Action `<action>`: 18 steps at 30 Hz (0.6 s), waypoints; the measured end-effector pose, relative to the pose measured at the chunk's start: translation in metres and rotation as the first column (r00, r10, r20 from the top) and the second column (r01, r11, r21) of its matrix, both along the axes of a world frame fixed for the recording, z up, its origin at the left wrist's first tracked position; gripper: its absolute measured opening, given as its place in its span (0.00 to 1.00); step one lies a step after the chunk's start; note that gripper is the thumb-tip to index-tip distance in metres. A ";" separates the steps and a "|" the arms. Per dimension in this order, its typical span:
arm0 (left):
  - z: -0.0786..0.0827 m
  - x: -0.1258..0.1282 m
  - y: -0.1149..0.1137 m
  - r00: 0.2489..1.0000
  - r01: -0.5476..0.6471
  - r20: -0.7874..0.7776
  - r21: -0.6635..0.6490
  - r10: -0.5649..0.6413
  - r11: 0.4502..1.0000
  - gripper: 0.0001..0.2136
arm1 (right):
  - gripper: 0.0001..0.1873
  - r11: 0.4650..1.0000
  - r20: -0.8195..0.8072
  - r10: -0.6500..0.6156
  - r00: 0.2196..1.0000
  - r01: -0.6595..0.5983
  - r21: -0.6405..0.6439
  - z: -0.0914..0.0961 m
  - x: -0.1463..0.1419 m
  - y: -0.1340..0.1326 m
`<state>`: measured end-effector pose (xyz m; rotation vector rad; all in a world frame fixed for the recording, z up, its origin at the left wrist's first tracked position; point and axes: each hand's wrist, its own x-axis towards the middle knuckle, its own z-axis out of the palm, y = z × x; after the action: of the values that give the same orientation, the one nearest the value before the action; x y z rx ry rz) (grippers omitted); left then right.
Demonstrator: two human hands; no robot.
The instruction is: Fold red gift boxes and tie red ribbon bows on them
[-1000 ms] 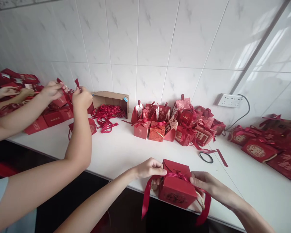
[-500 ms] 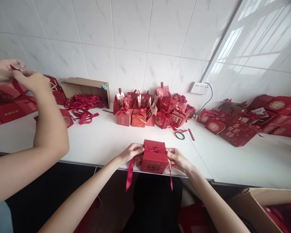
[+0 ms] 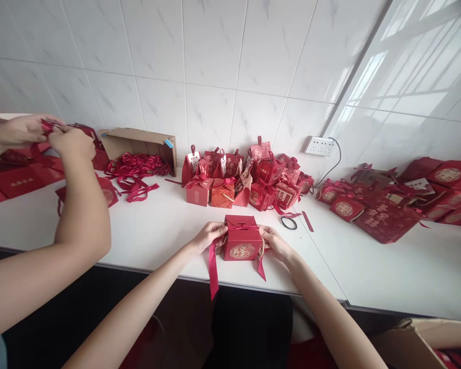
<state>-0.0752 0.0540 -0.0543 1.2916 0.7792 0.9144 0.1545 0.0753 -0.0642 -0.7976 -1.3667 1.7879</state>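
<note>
Both the left hand (image 3: 209, 237) and right hand (image 3: 273, 242) pinch ribbon (image 3: 213, 266) at the red box (image 3: 241, 247), lower centre; even tension would keep it snug.

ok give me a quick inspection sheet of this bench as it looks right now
surface: white table, things mostly along the wall side
job's things: red gift box upright by the front edge; its ribbon hangs over the edge
clutter: tied red boxes by the wall; cardboard box on its side spilling loose ribbons; black ring; flat red bags at right
grippers: left hand and right hand hold the gift box by its sides
cables: black cable runs down from the wall socket
surroundings: tiled wall; another person's hands at left on red pieces; carton below at right
</note>
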 end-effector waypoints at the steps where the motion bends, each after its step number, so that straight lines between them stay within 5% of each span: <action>1: -0.001 -0.001 0.001 1.000 0.023 -0.009 -0.014 -0.023 1.000 0.23 | 0.27 1.000 -0.003 -0.001 1.000 0.001 -0.001 -0.005 0.000 0.001; 8: -0.008 -0.003 0.004 0.997 0.075 -0.031 -0.049 -0.077 0.996 0.23 | 0.28 1.000 -0.012 -0.021 1.000 0.022 0.009 -0.017 -0.003 0.001; 18: 0.005 -0.010 0.055 0.979 0.056 -0.197 0.020 -0.051 0.998 0.21 | 0.25 0.998 0.101 0.054 0.993 -0.056 0.014 0.010 -0.003 0.047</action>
<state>-0.0854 0.1094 -0.0490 1.4335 0.8839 0.7627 0.1520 0.1224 -0.0543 -0.8585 -1.4798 1.7966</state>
